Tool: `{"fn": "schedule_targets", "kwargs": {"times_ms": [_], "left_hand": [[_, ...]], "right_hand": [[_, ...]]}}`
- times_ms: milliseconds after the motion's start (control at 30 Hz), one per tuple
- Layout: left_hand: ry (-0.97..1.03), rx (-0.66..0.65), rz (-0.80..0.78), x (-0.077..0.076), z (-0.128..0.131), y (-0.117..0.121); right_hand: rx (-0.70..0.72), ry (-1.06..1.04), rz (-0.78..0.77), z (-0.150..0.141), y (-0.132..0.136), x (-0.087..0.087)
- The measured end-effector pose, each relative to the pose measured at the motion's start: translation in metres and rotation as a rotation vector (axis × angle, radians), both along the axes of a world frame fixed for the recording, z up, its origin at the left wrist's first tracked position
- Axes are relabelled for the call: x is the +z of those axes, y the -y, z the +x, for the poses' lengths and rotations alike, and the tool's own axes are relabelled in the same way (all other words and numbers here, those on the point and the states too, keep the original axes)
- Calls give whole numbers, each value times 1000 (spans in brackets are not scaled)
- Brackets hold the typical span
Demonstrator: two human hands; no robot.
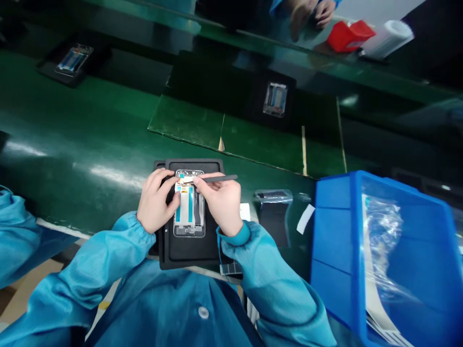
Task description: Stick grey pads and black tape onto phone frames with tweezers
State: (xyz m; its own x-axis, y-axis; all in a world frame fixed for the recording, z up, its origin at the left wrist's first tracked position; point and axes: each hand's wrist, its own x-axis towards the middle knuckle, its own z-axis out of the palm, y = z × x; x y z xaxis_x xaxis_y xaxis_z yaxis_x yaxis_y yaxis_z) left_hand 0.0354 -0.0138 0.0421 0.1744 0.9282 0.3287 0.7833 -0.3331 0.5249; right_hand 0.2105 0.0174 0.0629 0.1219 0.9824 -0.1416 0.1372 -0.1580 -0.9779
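An opened phone (186, 226) lies face down in a black tray (213, 248), its inner parts, blue strips and a dark flex cable showing. My left hand (156, 198) is at the phone's upper left, with thumb and fingertips bent against its edge and steadying it. Pinched between the thumb and fingers of my right hand (224, 198) are slim black tweezers (226, 178). Their thin tip points left onto the upper part of the phone, near a pale piece (185, 180). Fingertips partly hide the contact there.
A blue bin (334, 241) with clear plastic stands at right. Beside it lie a dark wrapped pouch (274, 217) and a white strip (306, 219). Farther back are two more opened phones (275, 100) (74, 60), a red container (350, 36), a white roll (392, 38) and another person's hand (324, 12).
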Motion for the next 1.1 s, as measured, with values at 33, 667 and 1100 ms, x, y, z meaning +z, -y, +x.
{"fn": "schedule_targets", "kwargs": {"times_ms": [33, 667, 1100], "left_hand": [[10, 4, 2, -1, 0, 0], [21, 6, 14, -4, 2, 2], [-23, -2, 73, -3, 2, 2]], "right_hand": [[-10, 10, 10, -1, 1, -1], [-24, 100, 18, -3, 9, 0], [-9, 170, 20, -2, 9, -2]]}}
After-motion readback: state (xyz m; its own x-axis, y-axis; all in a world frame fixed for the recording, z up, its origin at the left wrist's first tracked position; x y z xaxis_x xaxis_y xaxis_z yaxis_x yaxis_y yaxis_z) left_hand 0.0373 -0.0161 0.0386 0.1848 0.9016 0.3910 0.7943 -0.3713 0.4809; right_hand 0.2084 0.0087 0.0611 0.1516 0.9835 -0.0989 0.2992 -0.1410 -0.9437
